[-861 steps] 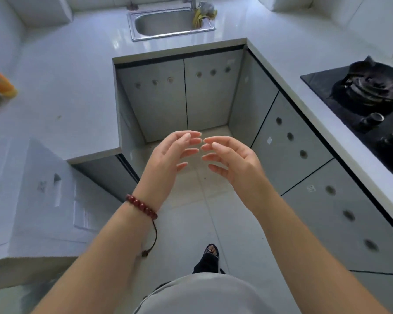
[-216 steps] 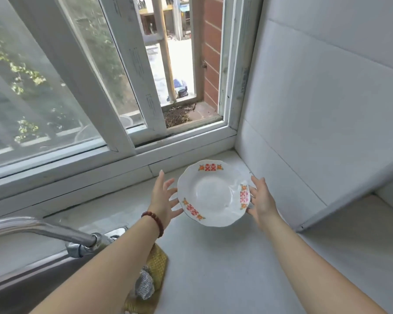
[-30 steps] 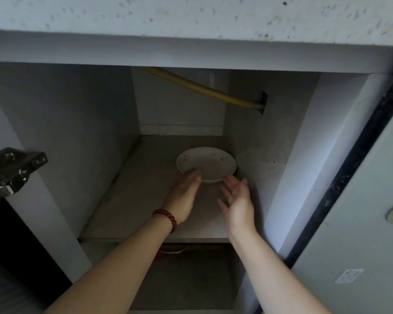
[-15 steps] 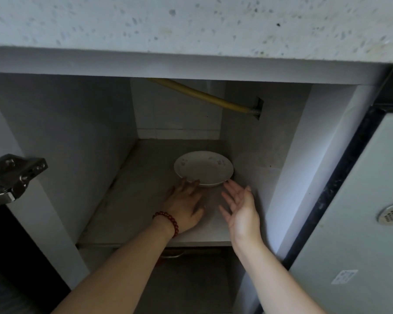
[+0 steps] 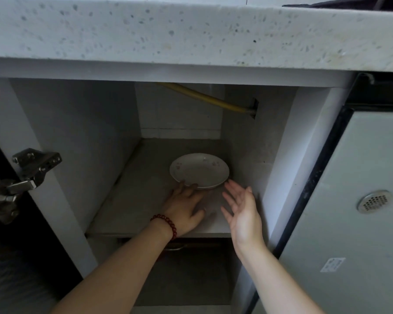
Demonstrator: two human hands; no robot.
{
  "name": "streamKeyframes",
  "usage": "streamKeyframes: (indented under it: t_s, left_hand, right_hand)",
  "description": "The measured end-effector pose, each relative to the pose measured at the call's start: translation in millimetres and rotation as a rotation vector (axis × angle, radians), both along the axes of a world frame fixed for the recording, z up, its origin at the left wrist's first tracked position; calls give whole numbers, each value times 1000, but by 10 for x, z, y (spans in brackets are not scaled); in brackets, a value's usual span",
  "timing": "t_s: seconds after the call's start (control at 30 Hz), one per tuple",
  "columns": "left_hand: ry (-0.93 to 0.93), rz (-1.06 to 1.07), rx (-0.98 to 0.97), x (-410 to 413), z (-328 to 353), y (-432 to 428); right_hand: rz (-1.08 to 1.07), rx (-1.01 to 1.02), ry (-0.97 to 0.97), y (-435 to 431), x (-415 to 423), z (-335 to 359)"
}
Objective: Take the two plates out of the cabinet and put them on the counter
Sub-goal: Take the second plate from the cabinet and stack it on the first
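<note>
A white plate point(image 5: 200, 169) with small pink flowers rests on the upper shelf point(image 5: 132, 200) of the open cabinet, close to the right wall. My left hand point(image 5: 184, 209), a red bead bracelet on its wrist, lies palm down on the shelf with its fingertips touching the plate's near rim. My right hand point(image 5: 242, 211) hovers open, palm facing left, just right of and in front of the plate, not touching it. The speckled counter point(image 5: 191, 32) edge runs across the top. No other plate is in view.
A yellow hose point(image 5: 204, 97) crosses the cabinet's back into the right wall. A metal door hinge point(image 5: 18, 177) juts out at the left. A closed grey cabinet door point(image 5: 359, 211) with a round vent is at the right. A dark lower compartment point(image 5: 184, 273) lies under the shelf.
My view has dropped and backed away slightly. Both hands have drawn back a little toward the shelf's front; the left fingertips stay at the plate's rim. The plate has not moved.
</note>
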State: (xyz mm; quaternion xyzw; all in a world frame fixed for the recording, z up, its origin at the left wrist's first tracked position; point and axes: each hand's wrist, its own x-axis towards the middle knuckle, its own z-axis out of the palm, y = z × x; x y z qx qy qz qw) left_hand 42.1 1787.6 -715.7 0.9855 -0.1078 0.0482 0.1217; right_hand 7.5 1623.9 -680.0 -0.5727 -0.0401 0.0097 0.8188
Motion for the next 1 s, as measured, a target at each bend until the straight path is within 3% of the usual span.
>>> streamKeyframes:
  t_s: [0.33, 0.7, 0.77, 0.9, 1.0]
  left_hand:
    - [38, 39, -2, -398, 116, -9]
    - [-62, 29, -99, -824, 157, 39]
    - [-58, 57, -226, -822, 152, 35]
    - [9, 213, -817, -716, 245, 13]
    - [34, 257, -1134, -616, 344, 13]
  right_hand:
    - [37, 21, -11, -5, -162, 63]
    - [35, 31, 25, 122, -185, 3]
    - [31, 31, 37, 127, -167, -25]
    - [-1, 21, 48, 141, -104, -13]
    - [-35, 7, 67, 126, -17, -18]
